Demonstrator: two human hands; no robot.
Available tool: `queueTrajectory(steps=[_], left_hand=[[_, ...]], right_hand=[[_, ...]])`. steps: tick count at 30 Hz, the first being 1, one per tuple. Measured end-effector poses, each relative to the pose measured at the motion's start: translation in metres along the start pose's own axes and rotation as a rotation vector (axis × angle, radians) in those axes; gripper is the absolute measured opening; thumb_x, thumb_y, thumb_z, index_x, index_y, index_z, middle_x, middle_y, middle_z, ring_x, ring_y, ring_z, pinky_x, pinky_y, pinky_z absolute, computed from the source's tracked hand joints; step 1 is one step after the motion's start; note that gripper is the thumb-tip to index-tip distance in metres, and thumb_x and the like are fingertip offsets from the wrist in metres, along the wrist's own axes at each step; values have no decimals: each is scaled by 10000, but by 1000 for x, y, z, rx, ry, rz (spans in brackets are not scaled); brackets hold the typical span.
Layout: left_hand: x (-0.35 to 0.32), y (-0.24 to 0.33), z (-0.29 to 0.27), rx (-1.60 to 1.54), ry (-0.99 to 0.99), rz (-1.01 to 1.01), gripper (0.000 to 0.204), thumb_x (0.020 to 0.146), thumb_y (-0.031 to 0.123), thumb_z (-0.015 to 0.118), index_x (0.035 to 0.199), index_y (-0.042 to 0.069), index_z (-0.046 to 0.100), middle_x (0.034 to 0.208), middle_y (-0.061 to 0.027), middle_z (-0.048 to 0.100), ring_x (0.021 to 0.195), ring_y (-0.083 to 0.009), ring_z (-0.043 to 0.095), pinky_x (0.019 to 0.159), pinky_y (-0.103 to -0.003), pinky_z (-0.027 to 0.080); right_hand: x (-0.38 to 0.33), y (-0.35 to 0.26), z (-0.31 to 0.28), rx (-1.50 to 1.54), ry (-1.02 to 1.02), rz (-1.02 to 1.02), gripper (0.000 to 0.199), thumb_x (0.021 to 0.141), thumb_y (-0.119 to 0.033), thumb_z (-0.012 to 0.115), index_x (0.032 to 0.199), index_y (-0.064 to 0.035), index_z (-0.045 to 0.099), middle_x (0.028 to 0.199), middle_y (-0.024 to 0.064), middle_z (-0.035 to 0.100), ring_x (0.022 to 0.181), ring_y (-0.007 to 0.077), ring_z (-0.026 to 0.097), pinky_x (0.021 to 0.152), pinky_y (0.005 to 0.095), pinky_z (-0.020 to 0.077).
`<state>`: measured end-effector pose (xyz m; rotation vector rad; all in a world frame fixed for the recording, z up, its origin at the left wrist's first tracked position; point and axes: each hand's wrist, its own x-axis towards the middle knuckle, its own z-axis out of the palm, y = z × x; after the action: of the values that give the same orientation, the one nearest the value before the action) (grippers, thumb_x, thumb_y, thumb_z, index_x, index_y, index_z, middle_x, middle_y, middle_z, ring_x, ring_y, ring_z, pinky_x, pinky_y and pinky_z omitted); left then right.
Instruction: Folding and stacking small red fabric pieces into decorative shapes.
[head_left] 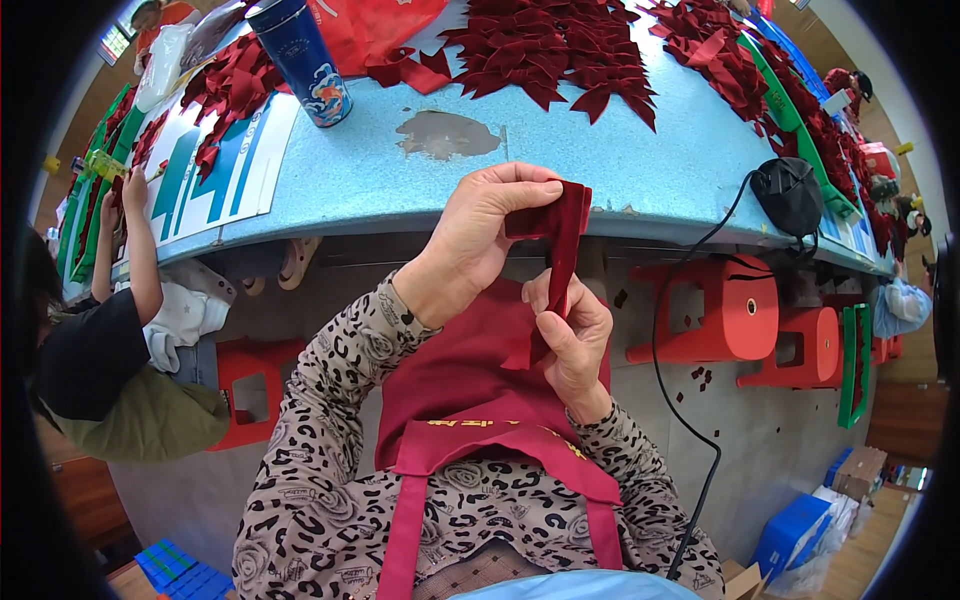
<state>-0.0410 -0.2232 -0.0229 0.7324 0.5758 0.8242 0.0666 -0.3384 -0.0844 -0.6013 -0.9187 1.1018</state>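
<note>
A strip of dark red velvet ribbon [566,238] is folded over between my two hands, just off the near edge of the table. My left hand [462,232] pinches its upper folded end between thumb and fingers. Lower down, my right hand [578,345] grips the ribbon, and a loose tail hangs beneath its fingers. Beyond them, rows of finished dark red bows [540,50] lie on the pale blue table [370,170].
A blue tumbler [300,65] stands at the table's left. A black round device [787,195] with a cable sits at the right edge. Red stools [735,312] stand below. At the left, another person's arm [143,250] reaches over a green tray [108,210]. More bows fill the right side.
</note>
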Motion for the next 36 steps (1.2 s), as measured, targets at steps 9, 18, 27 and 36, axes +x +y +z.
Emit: queueTrajectory(steps=[9, 18, 27, 36], left_hand=[[0, -1, -1, -55, 16, -26, 96, 833, 85, 642, 920, 44, 632, 876, -52, 668, 785, -125, 625, 762, -274, 488], [2, -3, -4, -67, 0, -5, 93, 833, 82, 638, 919, 47, 632, 881, -53, 668, 796, -131, 627, 777, -280, 490], [6, -5, -2, 16, -56, 113, 91, 850, 90, 623, 937, 65, 629, 888, -28, 657, 819, -112, 618, 782, -267, 477], [6, -4, 7, -1, -118, 79, 68, 843, 86, 629, 909, 72, 620, 852, -23, 644, 758, -90, 598, 701, -236, 474]], right_hand=[[0, -8, 18, 25, 132, 48, 193, 828, -156, 671, 794, -75, 500, 751, 34, 477, 714, 146, 418, 728, 340, 380], [0, -1, 8, -3, 107, 56, 170, 860, -155, 612, 777, -57, 500, 736, 52, 493, 720, 155, 434, 739, 334, 384], [8, -3, -4, -17, 115, 54, 186, 877, -210, 574, 863, -42, 494, 797, 73, 529, 752, 152, 462, 766, 321, 390], [27, -19, 2, 133, 72, 114, 350, 882, -228, 584, 1117, 24, 519, 1005, 148, 618, 905, 188, 573, 844, 314, 443]])
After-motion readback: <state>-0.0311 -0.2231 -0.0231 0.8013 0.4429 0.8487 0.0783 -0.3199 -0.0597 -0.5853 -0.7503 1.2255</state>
